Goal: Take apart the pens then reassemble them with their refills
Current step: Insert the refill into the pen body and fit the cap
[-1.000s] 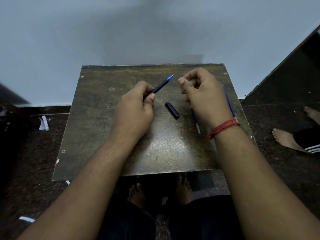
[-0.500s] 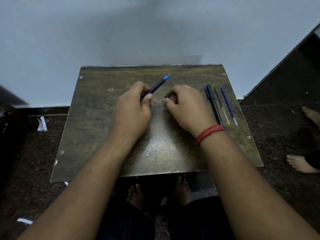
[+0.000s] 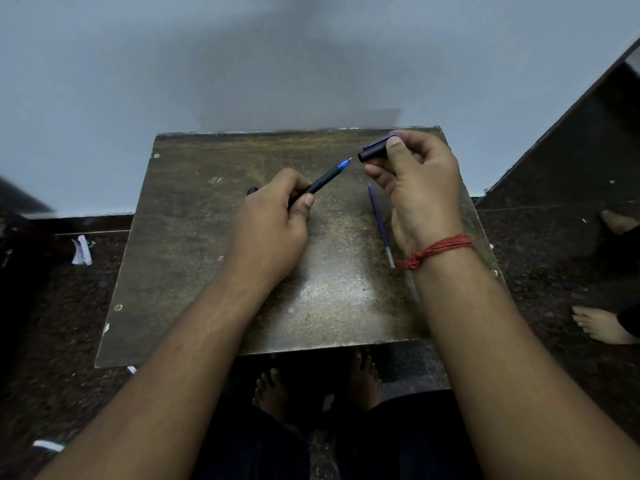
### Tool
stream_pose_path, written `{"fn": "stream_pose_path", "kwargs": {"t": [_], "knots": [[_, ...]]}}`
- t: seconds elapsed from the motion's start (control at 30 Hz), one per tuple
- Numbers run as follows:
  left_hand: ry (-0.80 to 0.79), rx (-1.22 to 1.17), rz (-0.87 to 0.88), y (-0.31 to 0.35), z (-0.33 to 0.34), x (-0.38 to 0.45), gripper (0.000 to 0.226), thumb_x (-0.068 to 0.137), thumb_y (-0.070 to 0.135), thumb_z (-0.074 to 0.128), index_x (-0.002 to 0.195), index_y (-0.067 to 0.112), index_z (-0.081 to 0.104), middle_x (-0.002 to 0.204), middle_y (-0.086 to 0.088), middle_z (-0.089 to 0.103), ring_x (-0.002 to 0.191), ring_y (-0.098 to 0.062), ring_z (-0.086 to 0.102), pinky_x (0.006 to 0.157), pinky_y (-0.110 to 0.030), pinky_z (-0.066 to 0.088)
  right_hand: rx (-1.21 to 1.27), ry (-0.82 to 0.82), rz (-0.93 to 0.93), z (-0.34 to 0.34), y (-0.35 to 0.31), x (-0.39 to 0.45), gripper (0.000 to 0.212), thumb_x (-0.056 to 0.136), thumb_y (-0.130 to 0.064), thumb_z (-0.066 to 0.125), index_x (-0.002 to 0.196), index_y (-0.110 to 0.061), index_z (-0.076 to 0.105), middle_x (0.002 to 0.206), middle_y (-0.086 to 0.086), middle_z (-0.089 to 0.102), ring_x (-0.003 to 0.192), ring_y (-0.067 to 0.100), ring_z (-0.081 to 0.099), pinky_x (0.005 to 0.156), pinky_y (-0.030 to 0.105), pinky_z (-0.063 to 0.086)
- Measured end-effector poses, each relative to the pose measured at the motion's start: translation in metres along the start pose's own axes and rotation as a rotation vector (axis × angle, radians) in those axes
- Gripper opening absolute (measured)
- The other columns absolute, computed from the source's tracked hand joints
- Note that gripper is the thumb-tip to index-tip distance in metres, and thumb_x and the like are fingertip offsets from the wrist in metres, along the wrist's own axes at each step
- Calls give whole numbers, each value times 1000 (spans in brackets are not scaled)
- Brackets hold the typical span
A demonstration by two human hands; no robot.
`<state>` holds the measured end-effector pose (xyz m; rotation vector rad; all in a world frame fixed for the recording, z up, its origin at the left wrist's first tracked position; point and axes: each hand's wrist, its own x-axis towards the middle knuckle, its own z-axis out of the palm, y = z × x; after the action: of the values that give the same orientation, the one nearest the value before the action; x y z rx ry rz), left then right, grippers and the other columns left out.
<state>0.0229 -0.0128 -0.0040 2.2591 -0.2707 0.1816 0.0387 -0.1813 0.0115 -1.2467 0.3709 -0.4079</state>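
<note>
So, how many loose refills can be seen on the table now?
1. A blue refill lies on the table, just left of the right hand. That hand and wrist may hide others.

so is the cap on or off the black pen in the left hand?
Off. The black pen with the blue tip shows its bare point, and the right hand pinches the black cap just beyond it, apart.

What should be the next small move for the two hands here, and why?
Probably bring the cap onto the pen's tip. The left hand holds the pen with its blue tip bare and pointing toward the right hand, which pinches the cap with its open end facing that tip, a small gap apart. A loose refill lies on the table, so another pen likely comes after.
</note>
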Motion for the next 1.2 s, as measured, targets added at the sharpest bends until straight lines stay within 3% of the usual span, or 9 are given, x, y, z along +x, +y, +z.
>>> {"fn": "stream_pose_path", "kwargs": {"t": [0.23, 0.43, 0.77, 0.93, 1.03, 1.2], "knots": [[-3, 7, 17, 0, 1, 0, 3, 95, 20, 57, 95, 21, 59, 79, 2, 67, 75, -18, 62, 68, -41, 52, -103, -104, 1, 5, 3, -3, 6, 98, -3, 57, 101, -5, 62, 76, 0, 70, 73, 18, 73, 67, 28, 58], [32, -26, 6, -2, 2, 0, 3, 94, 17, 58, 95, 18, 61, 76, 4, 67, 74, -17, 63, 68, -39, 52, -207, -236, -10, 13, 9, -14, 8, 97, -2, 58, 98, -9, 62, 87, 11, 69, 74, 21, 71, 73, 37, 61], [81, -39, 4, -1, 1, -2, 7, 94, 12, 58, 92, 17, 63, 71, 9, 66, 69, -11, 63, 64, -32, 50, -239, -165, -75, 23, 20, -24, 4, 98, -8, 58, 99, -11, 61, 90, 14, 72, 71, 19, 73, 68, 34, 62], [98, -33, 3, -1, 5, -2, 6, 94, 15, 57, 91, 19, 61, 74, 9, 67, 71, -12, 64, 65, -35, 53, -345, -202, -105, 29, 24, -32, 20, 95, -11, 62, 112, -16, 52, 79, -1, 67, 73, 18, 73, 76, 47, 61], [122, -24, 8, -1, 9, -1, 4, 94, 16, 56, 93, 15, 60, 78, 8, 68, 74, -15, 65, 66, -37, 52, -439, -219, -142, 33, 24, -37, 40, 92, -13, 66, 125, -16, 46, 77, -5, 66, 74, 14, 72, 77, 41, 60], [109, -49, 4, 1, 10, -2, 4, 96, 15, 56, 95, 13, 60, 84, 4, 68, 78, -14, 65, 68, -35, 52, -459, -209, -123, 34, 18, -38, 49, 92, -11, 68, 135, -16, 45, 78, -6, 66, 64, -3, 67, 62, 14, 53]]}}
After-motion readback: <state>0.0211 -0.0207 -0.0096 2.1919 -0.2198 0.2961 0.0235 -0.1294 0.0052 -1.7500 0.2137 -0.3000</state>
